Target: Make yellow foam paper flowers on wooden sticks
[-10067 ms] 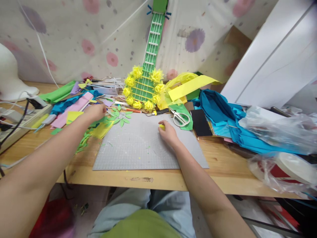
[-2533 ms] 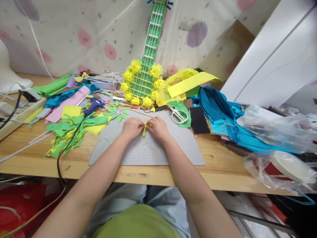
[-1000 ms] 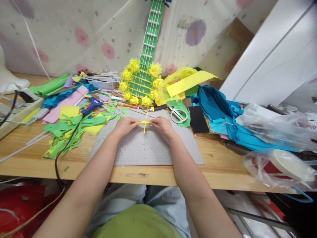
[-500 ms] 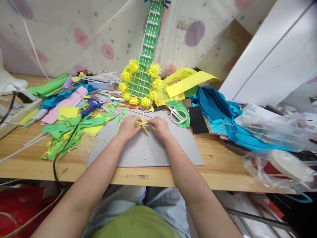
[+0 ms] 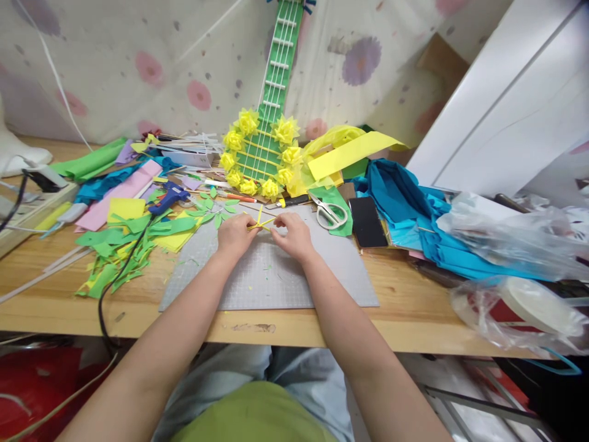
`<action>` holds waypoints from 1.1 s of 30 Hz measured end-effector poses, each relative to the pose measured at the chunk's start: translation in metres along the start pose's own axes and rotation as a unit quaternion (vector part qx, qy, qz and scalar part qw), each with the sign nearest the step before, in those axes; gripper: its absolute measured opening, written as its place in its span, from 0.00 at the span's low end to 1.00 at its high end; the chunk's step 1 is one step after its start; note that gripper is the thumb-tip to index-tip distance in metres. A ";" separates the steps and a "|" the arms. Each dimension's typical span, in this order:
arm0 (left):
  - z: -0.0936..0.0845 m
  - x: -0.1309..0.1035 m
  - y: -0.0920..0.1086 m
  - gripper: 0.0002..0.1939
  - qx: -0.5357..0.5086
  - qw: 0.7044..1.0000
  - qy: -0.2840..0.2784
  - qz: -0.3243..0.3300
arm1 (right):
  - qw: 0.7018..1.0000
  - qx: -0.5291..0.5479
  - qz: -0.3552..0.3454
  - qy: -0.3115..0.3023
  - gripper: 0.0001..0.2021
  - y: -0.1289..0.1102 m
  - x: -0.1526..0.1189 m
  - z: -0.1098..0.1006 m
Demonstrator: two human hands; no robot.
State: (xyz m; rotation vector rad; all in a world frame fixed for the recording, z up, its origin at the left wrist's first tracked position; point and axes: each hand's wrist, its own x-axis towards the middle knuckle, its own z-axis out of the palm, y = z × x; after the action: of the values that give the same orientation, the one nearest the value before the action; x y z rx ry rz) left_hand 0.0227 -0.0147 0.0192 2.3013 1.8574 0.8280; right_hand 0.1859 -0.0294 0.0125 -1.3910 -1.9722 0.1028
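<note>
Pinching crossed yellow strips [image 5: 259, 224] in L hand [image 5: 237, 235], w/ fingertips closed on L side, over far part of grey mat [image 5: 276, 291]. Holding R hand [image 5: 275, 229] just beside R end, w/ thumb & forefinger slightly apart; can't tell if touching. Noted scissors [image 5: 325, 208] nr mat's far R corner.

Between the fingers [image 5: 242, 226], the gap is crossed by yellow strips [image 5: 260, 224]. On their near side, passage is left over the grey mat [image 5: 271, 291]. Beyond, the way is barred by the green guitar [image 5: 259, 161] and knife [image 5: 295, 201]; rightward, by scissors [image 5: 326, 213] and phone [image 5: 367, 222]; leftward, by leaves [image 5: 217, 220], paper scraps [image 5: 131, 238] and glue gun [image 5: 170, 196].
</note>
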 end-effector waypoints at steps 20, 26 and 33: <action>0.006 -0.003 0.002 0.15 0.047 0.998 -0.020 0.031 | 0.990 -0.104 -0.010 -0.091 0.10 -0.008 0.003 0.008; 0.007 -0.003 0.001 0.14 0.039 0.999 -0.022 0.015 | 0.990 -0.098 -0.008 -0.096 0.11 -0.008 0.003 0.009; 0.003 0.001 -0.007 0.14 0.017 1.000 0.006 -0.014 | 0.998 -0.054 0.044 -0.004 0.15 0.006 0.003 0.010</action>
State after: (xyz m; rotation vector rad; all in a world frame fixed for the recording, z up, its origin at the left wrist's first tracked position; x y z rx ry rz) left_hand 0.0177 -0.0108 0.0146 2.2889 1.9189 0.8152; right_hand 0.1843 -0.0208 0.0039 -1.5493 -1.9476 0.0436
